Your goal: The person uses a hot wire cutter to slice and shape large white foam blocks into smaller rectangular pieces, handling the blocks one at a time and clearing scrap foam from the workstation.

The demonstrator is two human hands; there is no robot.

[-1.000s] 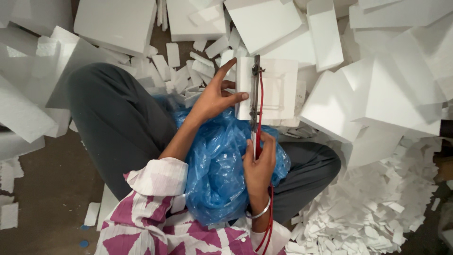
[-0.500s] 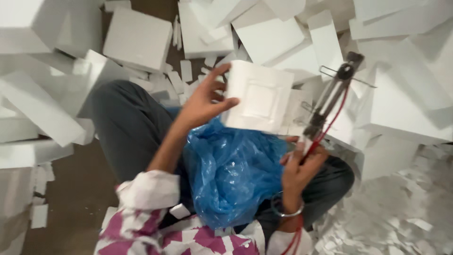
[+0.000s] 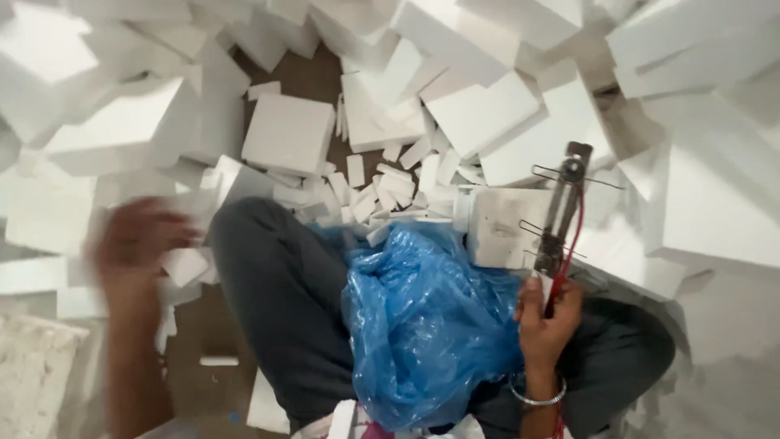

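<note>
The right hand (image 3: 546, 321) is clenched around the handle of a metal cutter (image 3: 561, 213), which rises from the fist just right of the blue bag (image 3: 422, 325) on the lap. It is slim, with wire prongs and a red cord. The left hand (image 3: 134, 244), a blur far left of the bag, touches a foam piece (image 3: 185, 265); its grip is unclear. Foam slabs (image 3: 288, 134) crowd beyond the bag.

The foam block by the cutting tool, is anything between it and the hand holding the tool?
Nothing visible. The foam block sits right beside the cutting tool in the right hand; the blue bag lies lower left.
</note>
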